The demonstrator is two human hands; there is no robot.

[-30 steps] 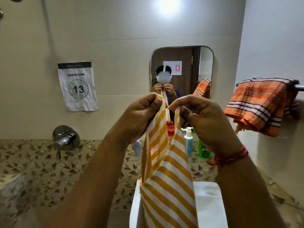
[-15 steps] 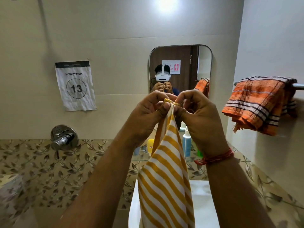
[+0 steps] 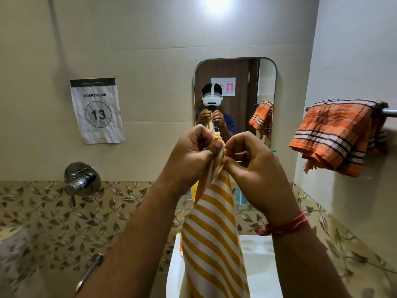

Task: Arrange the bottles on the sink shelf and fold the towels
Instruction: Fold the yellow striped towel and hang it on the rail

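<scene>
The two hands have come close together since a moment ago, and the top corners of the towel now meet; back then the hands were a little apart. The sink [image 3: 264, 265] sits at the bottom, against the wall; the striped towel [image 3: 214, 233] hangs straight down over its left side, long way up and down. An orange towel [image 3: 335, 136] hangs on the rail on the right wall. The left hand [image 3: 193, 153] pinches the top of the striped towel between thumb and curled fingers; the right hand [image 3: 253, 166] pinches it just beside, fingers curled too. The towel hangs below both hands, and both are just as near to it. Bottles [image 3: 241, 196] peek out on the glass shelf behind the towel, mostly hidden. I think the next fold needs one hand to slide down the long edge.
</scene>
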